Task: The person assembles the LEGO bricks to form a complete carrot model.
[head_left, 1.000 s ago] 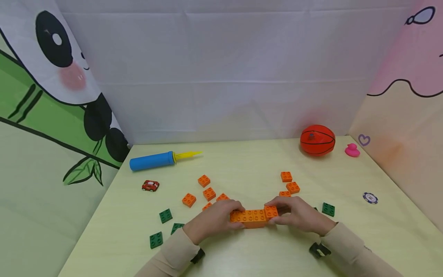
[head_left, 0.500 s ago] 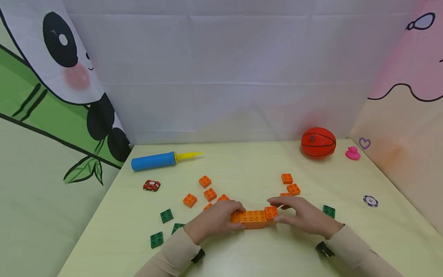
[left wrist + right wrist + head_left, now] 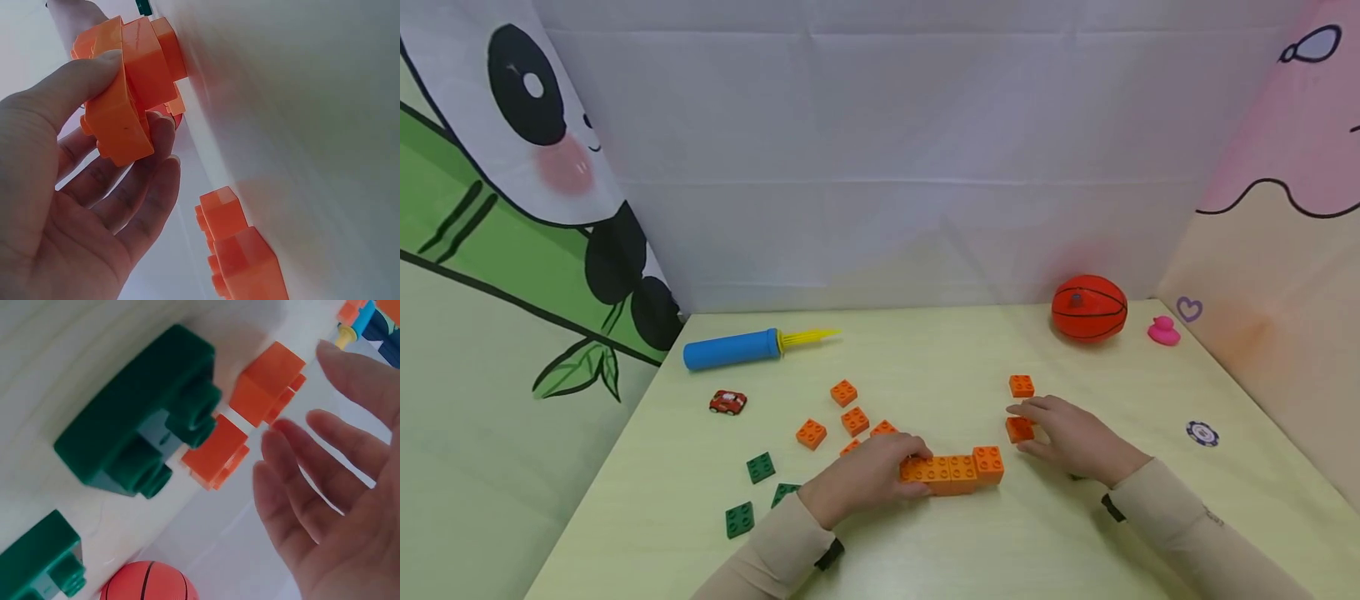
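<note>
A row of joined orange toy bricks (image 3: 951,477) lies on the table before me, its right end brick (image 3: 988,463) standing a little higher. My left hand (image 3: 865,477) grips the row's left end, thumb on the near side; the left wrist view shows the thumb pressing an orange brick (image 3: 115,122). My right hand (image 3: 1078,437) reaches with spread fingers around a loose orange brick (image 3: 1019,430). In the right wrist view its fingers are apart with nothing between them, close to two orange bricks (image 3: 262,387). Another orange brick (image 3: 1021,386) lies just beyond.
Several orange bricks (image 3: 811,433) and green bricks (image 3: 761,467) lie left of my left hand. A green brick (image 3: 134,419) sits near the right hand. Farther off are a red toy car (image 3: 727,402), blue hand pump (image 3: 733,349), red basketball (image 3: 1088,308), pink duck (image 3: 1163,331) and poker chip (image 3: 1202,433).
My right hand has let go of the end brick of the row and moved right and away from me to the loose orange bricks. The left hand keeps its grip in place.
</note>
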Demonstrator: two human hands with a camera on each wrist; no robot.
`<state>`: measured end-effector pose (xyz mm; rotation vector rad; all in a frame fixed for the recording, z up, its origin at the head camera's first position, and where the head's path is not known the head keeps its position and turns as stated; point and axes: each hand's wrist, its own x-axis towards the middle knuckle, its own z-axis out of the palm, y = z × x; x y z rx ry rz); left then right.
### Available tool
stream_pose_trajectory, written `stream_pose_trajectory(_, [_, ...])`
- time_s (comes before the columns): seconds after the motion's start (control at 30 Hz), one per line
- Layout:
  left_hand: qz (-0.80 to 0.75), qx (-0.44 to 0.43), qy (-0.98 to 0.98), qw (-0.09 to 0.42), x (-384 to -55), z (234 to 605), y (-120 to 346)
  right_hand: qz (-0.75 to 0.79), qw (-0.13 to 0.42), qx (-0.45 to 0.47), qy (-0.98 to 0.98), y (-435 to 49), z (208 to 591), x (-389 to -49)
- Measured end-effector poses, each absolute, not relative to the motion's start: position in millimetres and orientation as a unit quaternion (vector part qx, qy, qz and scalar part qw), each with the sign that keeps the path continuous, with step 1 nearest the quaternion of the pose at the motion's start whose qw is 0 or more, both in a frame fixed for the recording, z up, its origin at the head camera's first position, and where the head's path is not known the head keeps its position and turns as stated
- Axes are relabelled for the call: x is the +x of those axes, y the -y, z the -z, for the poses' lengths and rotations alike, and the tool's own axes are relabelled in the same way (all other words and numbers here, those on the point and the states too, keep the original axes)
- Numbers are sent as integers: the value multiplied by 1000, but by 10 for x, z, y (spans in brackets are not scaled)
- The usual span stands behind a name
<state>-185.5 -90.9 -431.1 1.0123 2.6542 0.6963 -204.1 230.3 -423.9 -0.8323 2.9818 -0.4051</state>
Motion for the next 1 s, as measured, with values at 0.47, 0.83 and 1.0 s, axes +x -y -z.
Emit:
stream_pose_trajectory(0.47, [-219,335,-910,113,-1862,4297,886,128,74,-259,-954,-2311,4288,-2121])
stream_pose_trajectory(0.83, [-218,336,-910,111,-1862,4310,901,301,-24,-313,-900,-2059,4146,-1929])
stream_pose_trajectory(1.0, [-220,334,-909,114,-1867,4319,899,336,-6,-336,-880,-1871,4112,-1840])
